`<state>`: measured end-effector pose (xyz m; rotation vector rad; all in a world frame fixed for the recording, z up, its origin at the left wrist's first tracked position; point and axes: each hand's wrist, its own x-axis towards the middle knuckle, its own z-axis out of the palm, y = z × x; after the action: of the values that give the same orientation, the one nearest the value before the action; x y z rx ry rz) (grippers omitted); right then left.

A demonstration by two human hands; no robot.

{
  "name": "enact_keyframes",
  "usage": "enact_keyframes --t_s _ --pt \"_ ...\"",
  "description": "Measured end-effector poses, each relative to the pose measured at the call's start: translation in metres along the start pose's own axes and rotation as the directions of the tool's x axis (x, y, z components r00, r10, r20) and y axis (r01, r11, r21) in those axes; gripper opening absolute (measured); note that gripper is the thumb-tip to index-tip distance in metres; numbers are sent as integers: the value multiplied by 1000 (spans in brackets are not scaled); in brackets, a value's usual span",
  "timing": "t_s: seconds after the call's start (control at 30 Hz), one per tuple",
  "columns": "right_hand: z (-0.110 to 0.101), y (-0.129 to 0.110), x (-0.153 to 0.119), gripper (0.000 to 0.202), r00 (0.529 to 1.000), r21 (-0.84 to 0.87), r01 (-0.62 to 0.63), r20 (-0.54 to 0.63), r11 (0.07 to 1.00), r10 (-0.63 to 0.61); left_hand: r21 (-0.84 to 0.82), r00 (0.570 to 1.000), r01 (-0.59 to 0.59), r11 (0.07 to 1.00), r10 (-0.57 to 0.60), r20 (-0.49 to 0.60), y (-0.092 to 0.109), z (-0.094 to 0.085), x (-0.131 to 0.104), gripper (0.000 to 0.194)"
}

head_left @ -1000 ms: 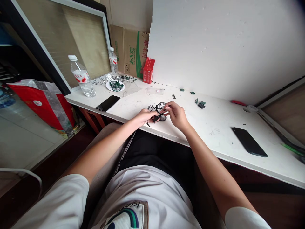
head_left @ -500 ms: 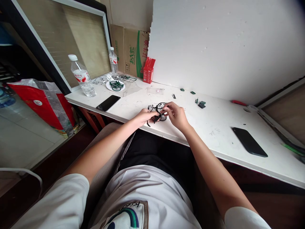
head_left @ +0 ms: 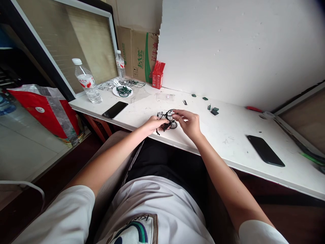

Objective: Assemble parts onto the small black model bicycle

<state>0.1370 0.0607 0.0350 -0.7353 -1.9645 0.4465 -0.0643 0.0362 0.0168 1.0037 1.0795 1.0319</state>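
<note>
A small dark model bicycle (head_left: 167,121) with spoked wheels sits between my hands at the near edge of the white table (head_left: 228,132). My left hand (head_left: 152,123) grips its frame from the left. My right hand (head_left: 188,121) pinches at the top of its wheel with thumb and fingertips. Whether a loose part sits in those fingertips is too small to tell.
Several small green and dark parts (head_left: 213,110) lie beyond my right hand. One black phone (head_left: 265,150) lies at right, another (head_left: 115,109) at left. Two water bottles (head_left: 86,83), a white plate with a green model (head_left: 123,91), a red carton (head_left: 157,75) and cardboard boxes stand at back left.
My right hand's fingers have shifted slightly up and left on the bicycle's wheel. The left hand and the model have stayed put.
</note>
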Motion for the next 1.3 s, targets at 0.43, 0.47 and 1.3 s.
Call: enact_keyframes --t_s 0.43,0.47,1.3 --pt "8 -4 -2 31 978 -82 99 -177 992 -112 -9 1000 31 999 -31 1 5 3 -3 20" --pt "9 -4 -2 31 974 -91 116 -183 989 -131 -11 1000 32 999 -31 3 5 3 -4 20" --pt "9 -9 -1 32 994 38 -5 -106 999 9 -11 1000 4 1000 -4 19 -5 -3 6 22"
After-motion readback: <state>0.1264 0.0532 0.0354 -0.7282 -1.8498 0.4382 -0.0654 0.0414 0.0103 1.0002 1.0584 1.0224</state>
